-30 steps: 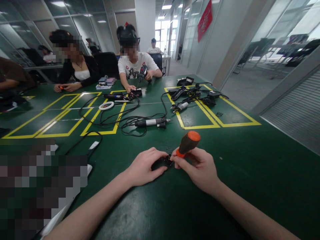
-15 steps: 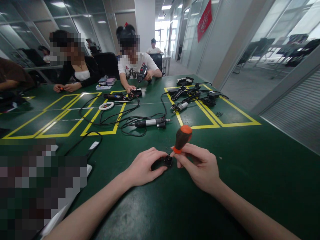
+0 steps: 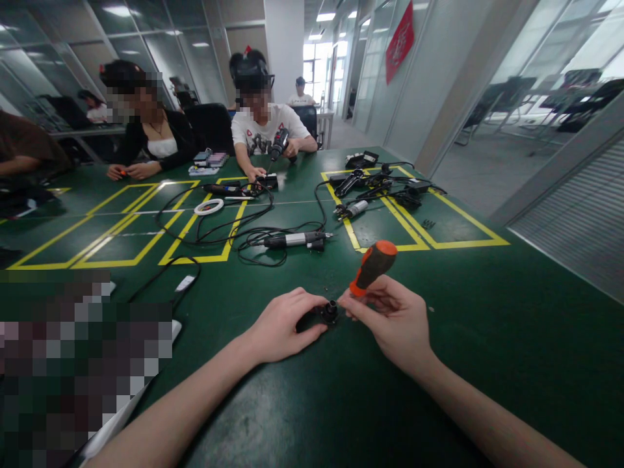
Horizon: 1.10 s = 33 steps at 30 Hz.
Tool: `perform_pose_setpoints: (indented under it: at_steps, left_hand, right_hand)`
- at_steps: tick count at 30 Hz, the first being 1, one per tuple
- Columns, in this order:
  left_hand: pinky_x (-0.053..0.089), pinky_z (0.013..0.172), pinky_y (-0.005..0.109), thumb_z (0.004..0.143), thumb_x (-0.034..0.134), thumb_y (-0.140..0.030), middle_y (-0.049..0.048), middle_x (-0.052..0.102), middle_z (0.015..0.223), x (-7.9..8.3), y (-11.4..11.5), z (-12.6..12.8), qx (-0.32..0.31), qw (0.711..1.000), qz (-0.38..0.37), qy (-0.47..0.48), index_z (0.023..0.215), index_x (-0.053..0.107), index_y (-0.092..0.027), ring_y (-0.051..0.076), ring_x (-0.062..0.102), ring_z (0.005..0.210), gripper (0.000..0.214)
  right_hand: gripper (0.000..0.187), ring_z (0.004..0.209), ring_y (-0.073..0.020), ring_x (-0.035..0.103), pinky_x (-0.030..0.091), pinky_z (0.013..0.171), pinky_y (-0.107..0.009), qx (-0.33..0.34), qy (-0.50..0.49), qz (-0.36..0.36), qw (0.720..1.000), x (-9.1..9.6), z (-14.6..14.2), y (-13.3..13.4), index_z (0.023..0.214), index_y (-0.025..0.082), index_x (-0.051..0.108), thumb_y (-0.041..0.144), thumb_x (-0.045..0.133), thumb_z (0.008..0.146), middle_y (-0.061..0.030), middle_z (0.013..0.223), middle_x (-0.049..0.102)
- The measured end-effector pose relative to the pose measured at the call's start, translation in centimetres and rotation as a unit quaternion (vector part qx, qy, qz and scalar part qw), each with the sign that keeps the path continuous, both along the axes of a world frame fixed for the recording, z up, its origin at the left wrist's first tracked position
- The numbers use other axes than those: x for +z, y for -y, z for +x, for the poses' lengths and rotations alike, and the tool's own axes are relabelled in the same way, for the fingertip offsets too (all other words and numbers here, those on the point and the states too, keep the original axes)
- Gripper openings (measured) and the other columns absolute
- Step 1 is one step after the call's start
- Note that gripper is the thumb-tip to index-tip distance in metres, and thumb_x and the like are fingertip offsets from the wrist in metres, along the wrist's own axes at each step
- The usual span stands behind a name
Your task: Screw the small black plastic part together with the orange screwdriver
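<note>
Thumb and fingers of my left hand [image 3: 288, 326] close round a small black round part [image 3: 330, 313] on the green table [image 3: 273, 416]. A short tube stands up from the middle of that part. My right hand [image 3: 397, 320] grips a screwdriver [image 3: 374, 268] with a dark handle and orange ends. The handle leans to the right, its orange cap uppermost. Its lower end, near the right fingertips, is mostly hidden; it sits just right of the black part and looks apart from it. A tiny speck [image 3: 326, 288] lies behind the part.
Beyond my hands lies a corded electric screwdriver [image 3: 295, 240] with looped black cable. More tools and cables [image 3: 363, 185] lie at the back right, near a small spring-like piece [image 3: 428, 223]. A white tape ring [image 3: 208, 207] is further left. Across the table a person [image 3: 270, 130] holds a drill [image 3: 279, 143].
The screwdriver has moved right, away from the black part, and leans more to the right. The part's upright tube now shows. My left hand has stayed in place.
</note>
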<state>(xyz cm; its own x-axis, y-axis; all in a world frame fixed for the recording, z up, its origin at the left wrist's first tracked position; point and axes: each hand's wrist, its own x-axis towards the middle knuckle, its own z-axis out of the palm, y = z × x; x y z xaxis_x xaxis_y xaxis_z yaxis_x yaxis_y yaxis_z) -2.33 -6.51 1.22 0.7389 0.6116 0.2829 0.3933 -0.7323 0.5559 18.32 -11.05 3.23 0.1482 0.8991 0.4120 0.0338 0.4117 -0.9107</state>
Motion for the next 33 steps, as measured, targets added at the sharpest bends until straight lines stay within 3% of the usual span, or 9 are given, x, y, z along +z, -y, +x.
perform_pose_setpoints:
  at_steps: [5, 10, 17, 26, 30, 33]
  left_hand:
    - [0.052, 0.079, 0.031, 0.094, 0.067, -0.024, 0.0056, 0.073, 0.105, -0.1, 0.0, 0.0, 0.002, 1.0, -0.005, 0.001, 0.122, 0.064, -0.02, 0.02, 0.065, 0.093, 0.028]
    - [0.053, 0.081, 0.033, 0.094, 0.066, -0.024, 0.0059, 0.074, 0.107, -0.1, -0.1, 0.0, -0.001, 1.0, -0.007, 0.002, 0.122, 0.064, -0.019, 0.021, 0.065, 0.094, 0.028]
    - [0.053, 0.084, 0.034, 0.097, 0.064, -0.027, 0.0068, 0.074, 0.109, 0.0, 0.0, 0.0, 0.001, 1.0, -0.019, -0.009, 0.122, 0.065, -0.02, 0.021, 0.065, 0.096, 0.026]
    - [0.053, 0.085, 0.035, 0.096, 0.067, -0.025, 0.0068, 0.074, 0.109, 0.0, 0.0, 0.2, 0.025, 0.999, 0.008, -0.019, 0.126, 0.062, -0.02, 0.022, 0.065, 0.097, 0.031]
    - [0.051, 0.08, 0.033, 0.093, 0.07, -0.025, 0.0043, 0.072, 0.097, 0.0, 0.0, 0.3, 0.058, 0.998, 0.023, -0.017, 0.1, 0.064, -0.019, 0.021, 0.064, 0.091, 0.011]
    - [0.049, 0.078, 0.032, 0.095, 0.068, -0.025, 0.0041, 0.071, 0.092, 0.0, -0.1, 0.4, 0.047, 0.998, 0.035, -0.02, 0.089, 0.064, -0.018, 0.02, 0.062, 0.088, 0.01]
  right_hand:
    - [0.012, 0.06, -0.0142, 0.066, 0.057, 0.053, -0.025, 0.02, 0.045, 0.035, 0.998, 0.3, 0.0, 0.0, 0.073, 0.02, 0.074, 0.018, 0.084, 0.079, -0.0026, 0.075, 0.074]
    - [0.013, 0.049, -0.0101, 0.058, 0.048, 0.041, -0.021, 0.032, 0.064, 0.045, 0.996, 0.9, -0.1, 0.2, 0.071, 0.02, 0.074, 0.016, 0.079, 0.083, 0.0003, 0.069, 0.067]
    - [0.011, 0.05, -0.0129, 0.065, 0.057, 0.046, -0.023, 0.052, 0.042, 0.001, 0.998, 1.1, 0.0, 0.2, 0.083, 0.019, 0.076, 0.028, 0.083, 0.083, 0.0, 0.063, 0.07]
    - [0.01, 0.055, -0.0133, 0.065, 0.057, 0.044, -0.022, 0.079, 0.022, 0.012, 0.997, 0.7, -0.3, 0.2, 0.081, 0.019, 0.076, 0.026, 0.079, 0.086, -0.0033, 0.073, 0.073]
    - [0.007, 0.055, -0.0122, 0.062, 0.054, 0.045, -0.021, 0.07, 0.027, 0.003, 0.997, 0.3, -0.2, 0.0, 0.082, 0.019, 0.075, 0.021, 0.073, 0.089, -0.0032, 0.075, 0.073]
    - [0.014, 0.059, -0.013, 0.062, 0.054, 0.05, -0.023, 0.061, 0.057, 0.005, 0.996, 0.4, -0.1, -0.1, 0.083, 0.019, 0.074, 0.025, 0.067, 0.094, -0.0037, 0.077, 0.073]
